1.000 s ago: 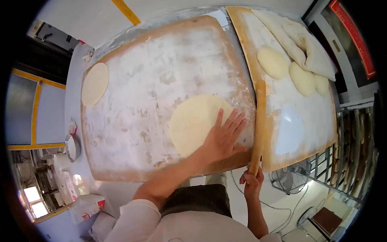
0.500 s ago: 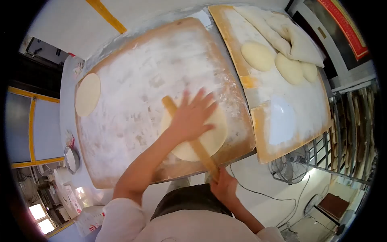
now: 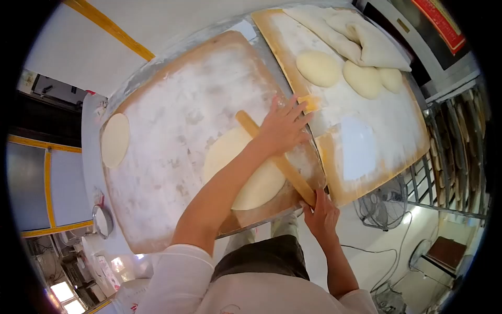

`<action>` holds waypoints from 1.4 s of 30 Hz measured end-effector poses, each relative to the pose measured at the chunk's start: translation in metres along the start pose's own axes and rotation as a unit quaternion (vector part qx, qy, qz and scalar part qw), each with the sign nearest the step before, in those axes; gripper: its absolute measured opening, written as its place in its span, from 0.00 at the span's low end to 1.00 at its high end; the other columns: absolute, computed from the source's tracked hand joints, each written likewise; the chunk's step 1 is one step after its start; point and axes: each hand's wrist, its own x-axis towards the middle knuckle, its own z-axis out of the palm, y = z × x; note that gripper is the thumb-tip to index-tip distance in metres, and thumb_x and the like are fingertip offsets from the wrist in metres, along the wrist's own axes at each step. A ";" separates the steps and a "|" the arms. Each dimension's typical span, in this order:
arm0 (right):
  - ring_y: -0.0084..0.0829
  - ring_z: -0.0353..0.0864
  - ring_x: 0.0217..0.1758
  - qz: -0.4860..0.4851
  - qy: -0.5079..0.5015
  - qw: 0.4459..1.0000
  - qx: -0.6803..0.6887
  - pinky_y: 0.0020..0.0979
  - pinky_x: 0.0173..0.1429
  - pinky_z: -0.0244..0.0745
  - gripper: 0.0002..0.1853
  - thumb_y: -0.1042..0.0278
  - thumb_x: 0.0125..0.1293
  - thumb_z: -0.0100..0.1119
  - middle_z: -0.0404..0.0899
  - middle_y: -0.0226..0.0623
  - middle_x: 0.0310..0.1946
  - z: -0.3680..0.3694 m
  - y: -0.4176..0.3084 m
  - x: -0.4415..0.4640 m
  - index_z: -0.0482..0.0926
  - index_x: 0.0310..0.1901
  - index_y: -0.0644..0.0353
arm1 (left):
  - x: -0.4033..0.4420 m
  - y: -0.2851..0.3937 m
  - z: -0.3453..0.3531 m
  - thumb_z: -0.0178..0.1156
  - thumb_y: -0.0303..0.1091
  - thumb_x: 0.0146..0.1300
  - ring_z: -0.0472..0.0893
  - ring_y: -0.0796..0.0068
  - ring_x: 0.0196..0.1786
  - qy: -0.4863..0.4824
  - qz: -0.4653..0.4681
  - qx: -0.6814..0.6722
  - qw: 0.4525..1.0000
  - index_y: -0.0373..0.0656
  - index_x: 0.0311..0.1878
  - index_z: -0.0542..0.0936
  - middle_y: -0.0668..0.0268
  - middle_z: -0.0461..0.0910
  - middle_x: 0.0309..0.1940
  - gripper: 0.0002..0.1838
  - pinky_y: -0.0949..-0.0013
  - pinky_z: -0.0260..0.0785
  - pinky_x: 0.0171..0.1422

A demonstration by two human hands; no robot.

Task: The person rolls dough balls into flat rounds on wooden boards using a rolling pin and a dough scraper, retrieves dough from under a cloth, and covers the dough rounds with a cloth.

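A round flat sheet of dough lies on the floured board, partly hidden by my left forearm. Across its right part runs a wooden rolling pin, slanting from upper left to lower right. My left hand rests over the pin's upper part, palm down, with its fingers spread. At the board's front edge, my right hand grips the pin's lower end. A smaller flat dough piece lies at the board's left edge.
On the second board at the right are several dough rounds, a folded cloth and a white scraper. A metal bowl stands at the left. A fan and a rack are at the lower right.
The rolling pin came from the right onto the dough, then shifted right across it. My left hand went left, then back right over the pin. My right hand moved with the pin's end.
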 end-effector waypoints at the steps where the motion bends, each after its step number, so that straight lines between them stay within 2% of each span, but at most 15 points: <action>1: 0.49 0.81 0.35 0.007 -0.040 0.999 -0.007 0.46 0.37 0.74 0.25 0.62 0.54 0.68 0.80 0.44 0.34 0.003 0.000 -0.003 0.71 0.52 0.60 | -0.014 -0.003 -0.002 0.51 0.59 0.65 0.53 0.52 0.77 -0.003 0.007 0.005 1.000 0.51 0.70 0.67 0.59 0.62 0.72 0.34 0.32 0.38 0.76; 3: 0.48 0.81 0.35 0.018 -0.118 0.993 -0.019 0.45 0.36 0.74 0.23 0.63 0.54 0.67 0.79 0.44 0.33 0.011 0.000 -0.020 0.71 0.50 0.60 | -0.087 0.002 -0.036 0.52 0.58 0.65 0.54 0.52 0.77 -0.094 -0.025 0.034 0.995 0.50 0.69 0.68 0.60 0.62 0.72 0.33 0.31 0.37 0.75; 5: 0.49 0.80 0.34 -0.077 -0.106 0.989 0.062 0.44 0.34 0.73 0.22 0.67 0.53 0.67 0.80 0.43 0.32 0.020 -0.006 -0.042 0.72 0.49 0.59 | -0.177 0.012 -0.054 0.65 0.51 0.54 0.59 0.57 0.75 -0.058 -0.071 0.009 0.996 0.50 0.65 0.72 0.61 0.65 0.69 0.35 0.30 0.40 0.74; 7: 0.48 0.81 0.33 -0.120 -0.149 0.977 0.091 0.44 0.33 0.73 0.22 0.67 0.53 0.67 0.79 0.42 0.30 0.030 -0.009 -0.059 0.72 0.49 0.58 | -0.238 0.025 -0.076 0.65 0.51 0.53 0.61 0.57 0.73 -0.102 -0.122 0.057 0.986 0.50 0.64 0.72 0.60 0.66 0.67 0.35 0.29 0.40 0.74; 12: 0.45 0.74 0.26 -0.319 -0.027 0.944 0.085 0.45 0.32 0.69 0.11 0.69 0.47 0.67 0.73 0.37 0.23 -0.002 -0.009 -0.003 0.78 0.33 0.57 | -0.276 -0.002 -0.105 0.62 0.49 0.58 0.60 0.57 0.74 -0.067 -0.137 0.146 0.977 0.46 0.66 0.69 0.59 0.64 0.70 0.34 0.28 0.41 0.73; 14: 0.46 0.80 0.43 -0.350 -0.058 0.935 -0.023 0.51 0.50 0.71 0.17 0.64 0.53 0.64 0.80 0.41 0.38 -0.008 -0.008 0.033 0.78 0.46 0.55 | -0.272 -0.012 -0.102 0.59 0.49 0.61 0.57 0.55 0.76 -0.065 -0.182 0.144 0.971 0.44 0.68 0.67 0.59 0.62 0.71 0.34 0.27 0.42 0.73; 16: 0.49 0.73 0.60 -0.292 -0.034 0.951 -0.098 0.53 0.65 0.62 0.25 0.59 0.57 0.64 0.76 0.48 0.54 -0.007 -0.042 0.077 0.76 0.58 0.53 | -0.251 -0.017 -0.095 0.55 0.48 0.64 0.54 0.52 0.77 -0.050 -0.252 0.133 0.957 0.42 0.69 0.65 0.59 0.61 0.72 0.33 0.27 0.43 0.72; 18: 0.50 0.62 0.70 -0.333 -0.007 0.933 -0.138 0.54 0.71 0.55 0.31 0.54 0.61 0.62 0.67 0.51 0.65 0.018 -0.048 0.128 0.70 0.66 0.52 | -0.227 -0.064 -0.071 0.50 0.48 0.68 0.50 0.49 0.78 -0.017 -0.339 0.149 0.929 0.41 0.71 0.62 0.57 0.60 0.73 0.33 0.28 0.43 0.72; 20: 0.50 0.62 0.71 -0.324 0.078 0.933 -0.136 0.55 0.71 0.55 0.30 0.53 0.64 0.59 0.66 0.52 0.66 0.052 -0.048 0.183 0.70 0.67 0.52 | -0.186 -0.108 -0.071 0.48 0.48 0.70 0.50 0.48 0.78 0.059 -0.376 0.163 0.910 0.42 0.72 0.62 0.54 0.58 0.73 0.31 0.28 0.43 0.72; 23: 0.51 0.62 0.71 -0.276 0.062 0.954 -0.102 0.56 0.72 0.53 0.29 0.52 0.66 0.57 0.66 0.51 0.66 0.043 -0.065 0.207 0.69 0.67 0.53 | -0.183 -0.120 -0.066 0.47 0.47 0.70 0.51 0.48 0.77 -0.033 -0.330 0.218 0.918 0.42 0.71 0.64 0.53 0.58 0.73 0.30 0.29 0.45 0.72; 27: 0.54 0.62 0.68 -0.358 -0.043 0.931 -0.051 0.57 0.72 0.53 0.29 0.57 0.64 0.58 0.67 0.52 0.63 0.038 -0.014 0.141 0.69 0.65 0.57 | -0.234 -0.022 -0.097 0.50 0.51 0.68 0.51 0.52 0.78 -0.120 -0.347 -0.076 0.927 0.41 0.69 0.67 0.54 0.60 0.73 0.32 0.36 0.43 0.76; 30: 0.56 0.63 0.67 -0.313 -0.026 0.947 -0.073 0.58 0.70 0.56 0.31 0.60 0.59 0.62 0.68 0.53 0.60 0.017 -0.036 0.127 0.71 0.63 0.62 | -0.236 -0.029 -0.101 0.53 0.53 0.65 0.50 0.52 0.78 -0.008 -0.353 0.057 0.934 0.40 0.70 0.63 0.55 0.58 0.74 0.36 0.35 0.36 0.77; 36: 0.56 0.70 0.56 -0.301 -0.012 0.952 -0.056 0.53 0.63 0.65 0.29 0.76 0.47 0.63 0.72 0.53 0.49 0.007 -0.015 0.061 0.73 0.55 0.68 | -0.274 0.034 -0.096 0.56 0.45 0.62 0.48 0.53 0.79 -0.152 -0.351 -0.002 0.924 0.39 0.74 0.55 0.57 0.55 0.75 0.41 0.34 0.30 0.77; 38: 0.52 0.73 0.54 -0.241 -0.097 0.961 -0.096 0.51 0.60 0.67 0.22 0.76 0.48 0.62 0.76 0.49 0.44 0.007 -0.006 0.044 0.76 0.49 0.65 | -0.278 0.025 -0.099 0.55 0.41 0.63 0.46 0.54 0.80 -0.214 -0.327 0.027 0.920 0.37 0.75 0.53 0.58 0.53 0.76 0.40 0.35 0.28 0.78; 42: 0.48 0.79 0.43 -0.136 -0.122 0.981 -0.056 0.45 0.46 0.73 0.14 0.77 0.47 0.60 0.79 0.45 0.32 -0.024 -0.008 0.033 0.78 0.38 0.61 | -0.227 -0.021 -0.097 0.56 0.42 0.64 0.47 0.51 0.79 0.015 -0.317 -0.035 0.948 0.36 0.74 0.54 0.55 0.52 0.76 0.39 0.37 0.29 0.78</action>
